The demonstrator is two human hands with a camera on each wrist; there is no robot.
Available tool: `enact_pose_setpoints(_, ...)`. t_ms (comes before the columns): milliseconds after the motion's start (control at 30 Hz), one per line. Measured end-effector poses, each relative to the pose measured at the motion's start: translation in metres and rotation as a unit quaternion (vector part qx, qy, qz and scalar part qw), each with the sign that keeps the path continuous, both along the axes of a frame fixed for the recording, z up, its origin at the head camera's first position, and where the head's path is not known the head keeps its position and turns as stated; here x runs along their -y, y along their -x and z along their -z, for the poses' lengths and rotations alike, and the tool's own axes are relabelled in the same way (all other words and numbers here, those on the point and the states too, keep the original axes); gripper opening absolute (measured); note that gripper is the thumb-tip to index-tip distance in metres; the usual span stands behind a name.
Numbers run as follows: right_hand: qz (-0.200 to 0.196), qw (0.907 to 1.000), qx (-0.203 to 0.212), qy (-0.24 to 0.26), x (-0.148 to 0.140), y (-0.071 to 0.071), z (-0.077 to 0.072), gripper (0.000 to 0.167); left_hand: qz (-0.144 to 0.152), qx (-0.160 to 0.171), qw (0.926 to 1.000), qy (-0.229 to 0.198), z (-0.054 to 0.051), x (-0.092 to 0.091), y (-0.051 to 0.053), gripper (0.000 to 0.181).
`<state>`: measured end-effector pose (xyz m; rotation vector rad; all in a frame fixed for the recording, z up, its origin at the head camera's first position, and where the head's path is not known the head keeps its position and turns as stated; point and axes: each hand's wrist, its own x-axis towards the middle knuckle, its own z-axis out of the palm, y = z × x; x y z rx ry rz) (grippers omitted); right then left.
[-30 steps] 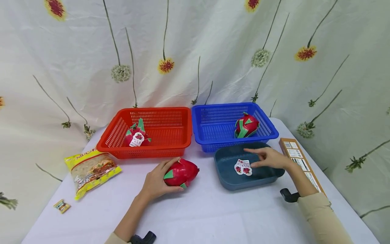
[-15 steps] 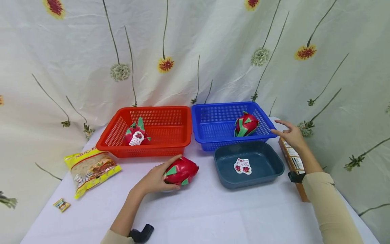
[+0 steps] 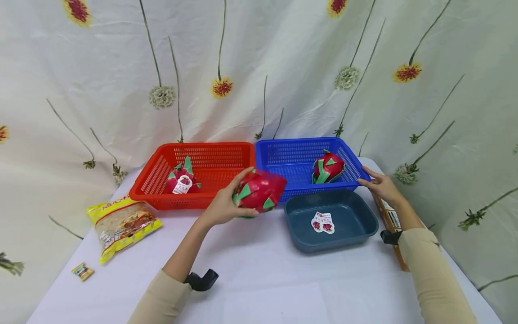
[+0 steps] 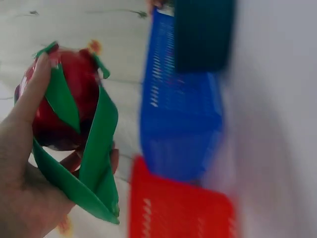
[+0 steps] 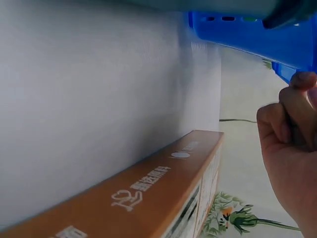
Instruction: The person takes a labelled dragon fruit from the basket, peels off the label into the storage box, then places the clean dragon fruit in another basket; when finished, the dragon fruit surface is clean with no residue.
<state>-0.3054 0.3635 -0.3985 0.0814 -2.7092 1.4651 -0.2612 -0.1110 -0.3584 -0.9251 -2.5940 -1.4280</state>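
Observation:
My left hand (image 3: 226,203) grips a red dragon fruit (image 3: 265,190) with green scales, lifted above the table in front of the two baskets. In the left wrist view, thumb and fingers wrap the fruit (image 4: 81,94) from either side. At the right end of the blue basket (image 3: 293,154), my right hand (image 3: 384,188) pinches the rim; its curled fingers (image 5: 292,106) partly hide the contact. Another dragon fruit (image 3: 328,167) lies inside that basket. The red basket (image 3: 218,153) on the left holds a dragon fruit (image 3: 171,182) with a white label (image 3: 183,184).
A dark teal tray (image 3: 352,209) with fruit-printed labels (image 3: 323,222) stands before the blue basket. Right of it, an orange-brown box (image 3: 398,252) lies partly under the right forearm. A yellow food bag (image 3: 125,227) and a small packet (image 3: 82,272) lie at left.
My left hand has raised the dragon fruit off the table, forward and rightward. My right hand has left its place over the tray and taken hold of the blue basket's right rim.

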Motion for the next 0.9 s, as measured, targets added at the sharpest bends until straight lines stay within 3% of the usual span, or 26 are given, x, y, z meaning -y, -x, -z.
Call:
enact_pose_setpoints(167, 0.002, 0.9983, 0.008, 0.058, 0.0, 0.001, 0.003, 0.071, -0.013, 0.007, 0.996, -0.088, -0.041, -0.048, 0.043, 0.097)
enact_pose_setpoints(233, -0.004, 0.9953, 0.014, 0.096, 0.0, 0.002, 0.004, 0.071, -0.037, 0.001, 0.9934, -0.109, -0.05, -0.067, 0.065, 0.096)
enact_pose_setpoints(333, -0.019, 0.988, 0.022, 0.151, 0.001, 0.004, 0.006, 0.071, -0.08, 0.0, 0.9872, -0.138, -0.053, -0.091, 0.094, 0.094)
enact_pose_setpoints(467, -0.032, 0.9805, 0.022, 0.193, 0.003, 0.005, 0.009, 0.07, -0.124, 0.018, 0.9791, -0.16, -0.041, -0.116, 0.124, 0.096)
enact_pose_setpoints(567, -0.03, 0.9776, 0.023, 0.207, 0.003, 0.006, 0.01, 0.07, -0.146, 0.04, 0.9793, -0.134, -0.024, -0.13, 0.138, 0.096)
enact_pose_setpoints(733, -0.022, 0.9748, 0.026, 0.22, 0.003, 0.006, 0.012, 0.072, -0.158, 0.056, 0.9849, -0.043, 0.004, -0.146, 0.15, 0.094)
enact_pose_setpoints(900, -0.02, 0.9719, 0.021, 0.234, 0.004, 0.007, 0.015, 0.072, -0.153, 0.072, 0.9855, 0.014, 0.019, -0.153, 0.154, 0.094)
